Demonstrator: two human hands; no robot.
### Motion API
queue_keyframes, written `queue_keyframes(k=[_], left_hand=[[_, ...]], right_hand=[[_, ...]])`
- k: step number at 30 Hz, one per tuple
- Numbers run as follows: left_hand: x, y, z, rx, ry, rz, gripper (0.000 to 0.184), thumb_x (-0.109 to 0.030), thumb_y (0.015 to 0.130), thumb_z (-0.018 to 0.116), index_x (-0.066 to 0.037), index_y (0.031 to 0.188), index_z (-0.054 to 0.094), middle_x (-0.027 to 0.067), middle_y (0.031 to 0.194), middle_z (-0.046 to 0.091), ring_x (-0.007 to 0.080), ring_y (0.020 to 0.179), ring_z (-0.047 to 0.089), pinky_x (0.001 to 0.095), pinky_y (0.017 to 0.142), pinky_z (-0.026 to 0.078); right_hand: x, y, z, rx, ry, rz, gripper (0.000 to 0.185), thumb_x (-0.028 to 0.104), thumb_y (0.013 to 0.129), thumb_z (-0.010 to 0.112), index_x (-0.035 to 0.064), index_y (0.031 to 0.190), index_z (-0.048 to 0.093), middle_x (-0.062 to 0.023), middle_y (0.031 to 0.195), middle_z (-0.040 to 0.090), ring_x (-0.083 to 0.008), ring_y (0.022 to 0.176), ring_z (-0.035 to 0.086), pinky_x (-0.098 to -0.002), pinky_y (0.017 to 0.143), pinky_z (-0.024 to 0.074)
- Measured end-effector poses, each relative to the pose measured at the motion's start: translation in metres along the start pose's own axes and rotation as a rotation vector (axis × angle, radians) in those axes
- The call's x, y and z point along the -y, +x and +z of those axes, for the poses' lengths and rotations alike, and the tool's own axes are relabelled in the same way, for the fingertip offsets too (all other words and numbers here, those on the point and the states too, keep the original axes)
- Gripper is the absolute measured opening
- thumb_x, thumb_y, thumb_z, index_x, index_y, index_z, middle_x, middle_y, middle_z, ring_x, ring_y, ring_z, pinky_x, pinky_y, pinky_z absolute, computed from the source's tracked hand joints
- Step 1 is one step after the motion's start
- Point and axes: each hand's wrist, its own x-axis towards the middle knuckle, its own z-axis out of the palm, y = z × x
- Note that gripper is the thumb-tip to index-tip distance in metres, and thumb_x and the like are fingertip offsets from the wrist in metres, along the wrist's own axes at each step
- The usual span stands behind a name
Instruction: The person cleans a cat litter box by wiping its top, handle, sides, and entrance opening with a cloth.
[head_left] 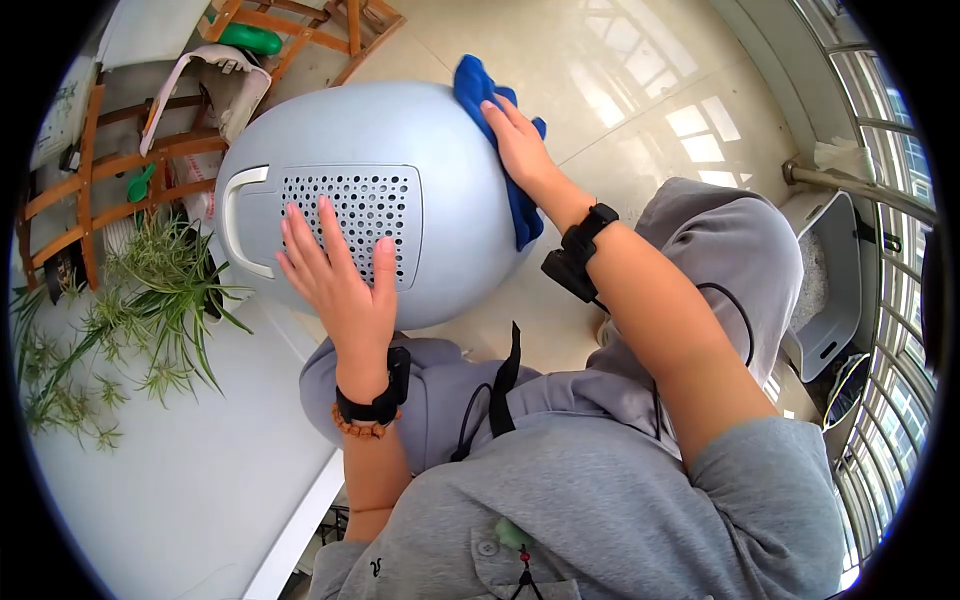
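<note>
A large rounded pale blue plastic shell, which looks like the cover of a cat litter box, fills the space before my knees. On its top are a panel with several rows of holes and a white handle. My left hand lies over this panel, fingers spread, holding nothing. Against the shell's right side, my right hand holds a dark blue cloth pressed to the curved surface. Part of the cloth hangs below the hand; the palm side is hidden.
Left of the shell are a leafy spider plant and a white surface. Wooden slatted racks and a pale curved plastic piece stand at upper left. A grey tray with grainy litter sits at right, by the barred window.
</note>
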Motion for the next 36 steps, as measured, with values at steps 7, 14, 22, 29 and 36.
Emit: queue_keyframes(k=[7,14,22,29,36], left_hand=[[0.003,0.001,-0.002,0.053,0.019,0.002,0.069,-0.039,0.099,0.053,-0.007,0.156,0.030,0.0223,0.161,0.022,0.0402,0.149,0.019,0.0588,0.119,0.011],[0.003,0.001,-0.002,0.067,0.029,0.008,0.067,-0.037,0.100,0.052,-0.007,0.156,0.029,0.0202,0.163,0.020,0.0393,0.150,0.018,0.0573,0.119,0.011],[0.006,0.002,-0.003,0.085,0.028,0.009,0.069,-0.039,0.100,0.051,-0.006,0.156,0.029,0.0209,0.163,0.020,0.0387,0.150,0.018,0.0559,0.120,0.009],[0.006,0.001,-0.004,0.086,0.006,-0.005,0.073,-0.046,0.098,0.053,-0.005,0.154,0.032,0.0248,0.160,0.022,0.0442,0.148,0.019,0.0627,0.117,0.012],[0.004,0.003,-0.008,0.075,-0.029,-0.041,0.075,-0.047,0.094,0.060,-0.007,0.153,0.036,0.0253,0.159,0.026,0.0432,0.147,0.023,0.0619,0.116,0.014]], right_hand=[[-0.048,-0.004,0.011,-0.280,0.271,0.215,0.055,0.034,0.102,0.041,-0.0065,0.140,0.048,-0.0244,0.142,0.052,-0.0355,0.134,0.047,-0.0380,0.111,0.0350],[0.004,-0.027,0.021,-0.087,-0.152,-0.513,0.045,0.034,0.098,0.055,0.0037,0.131,0.060,-0.0200,0.142,0.054,-0.0354,0.137,0.045,-0.0452,0.116,0.0285],[-0.060,0.011,-0.003,-0.309,0.113,0.200,0.062,0.042,0.101,0.044,-0.0061,0.140,0.048,-0.0250,0.143,0.053,-0.0347,0.135,0.048,-0.0358,0.112,0.0344],[0.052,-0.016,0.036,0.289,-0.146,-0.845,0.039,0.031,0.100,0.050,-0.0004,0.118,0.064,-0.0179,0.119,0.064,-0.0346,0.120,0.056,-0.0427,0.108,0.0375],[0.082,0.056,0.061,0.568,-0.456,-0.589,0.054,0.049,0.098,0.050,0.0108,0.135,0.060,-0.0164,0.140,0.057,-0.0327,0.132,0.051,-0.0367,0.112,0.0358]])
